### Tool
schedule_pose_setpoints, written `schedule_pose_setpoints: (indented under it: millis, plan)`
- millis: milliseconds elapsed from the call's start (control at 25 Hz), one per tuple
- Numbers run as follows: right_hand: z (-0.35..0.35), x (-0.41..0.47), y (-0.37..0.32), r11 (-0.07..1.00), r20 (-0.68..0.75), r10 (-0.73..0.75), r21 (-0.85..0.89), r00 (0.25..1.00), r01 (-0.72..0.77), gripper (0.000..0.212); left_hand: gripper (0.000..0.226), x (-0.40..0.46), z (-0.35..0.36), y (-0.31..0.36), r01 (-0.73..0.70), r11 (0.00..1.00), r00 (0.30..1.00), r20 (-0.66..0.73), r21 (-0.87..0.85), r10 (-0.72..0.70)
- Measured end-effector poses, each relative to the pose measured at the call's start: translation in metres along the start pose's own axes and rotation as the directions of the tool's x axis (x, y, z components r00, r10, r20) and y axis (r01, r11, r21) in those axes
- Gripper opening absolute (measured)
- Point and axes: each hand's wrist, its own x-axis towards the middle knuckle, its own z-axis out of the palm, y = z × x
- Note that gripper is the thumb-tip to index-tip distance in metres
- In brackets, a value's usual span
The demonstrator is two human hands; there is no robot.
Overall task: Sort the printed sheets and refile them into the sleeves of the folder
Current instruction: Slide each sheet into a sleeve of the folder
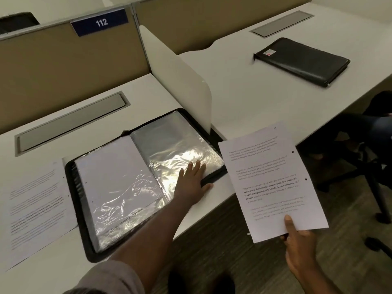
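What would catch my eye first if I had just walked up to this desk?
Probably the open folder in the middle of the desk, its shiny plastic sleeves catching the light, with the left hand resting flat on the right-hand sleeve. Next, the printed sheet held up by the right hand just off the desk's edge. Another printed page lies left of the folder.

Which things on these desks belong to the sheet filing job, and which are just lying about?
Job: open folder with its plastic sleeves; left hand flat on the right-hand sleeve; printed sheet pinched by the right hand; loose sheets left of the folder.

Lying about: closed black folder on the next desk; sign 112.
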Motion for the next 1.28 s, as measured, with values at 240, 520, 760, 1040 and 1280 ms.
schedule_pose_setpoints:
  millis: [240, 520, 760, 1040, 1280]
  plan:
    - [0.002, 0.004, 0.003, 0.999, 0.065, -0.004, 0.041, 0.998, 0.002, 0.035, 0.026, -0.018, -0.004, -0.001, -0.027, 0.999, 0.94, -0.338, 0.037, 0.038]
    - [0.011, 0.004, 0.003, 0.998, 0.083, -0.006, 0.055, 0.997, 0.001, 0.023, 0.008, -0.014, -0.039, -0.018, 0.081, 0.711, 0.874, -0.293, -0.699, -0.387]
    - [0.014, -0.004, -0.004, 1.0, 0.11, -0.01, 0.019, 0.994, 0.008, 0.082, 0.015, -0.008, -0.076, -0.037, 0.034, 0.657, 0.901, -0.261, -0.753, -0.346]
    - [0.014, -0.006, -0.006, 0.999, 0.113, -0.025, 0.051, 0.993, 0.02, 0.091, 0.015, -0.007, -0.101, -0.051, 0.005, 0.571, 0.969, -0.137, -0.821, -0.206]
    - [0.014, -0.006, 0.004, 0.997, 0.145, 0.007, 0.081, 0.989, -0.019, 0.057, 0.042, 0.003, -0.109, -0.05, -0.046, 0.763, 0.927, -0.312, -0.645, -0.207]
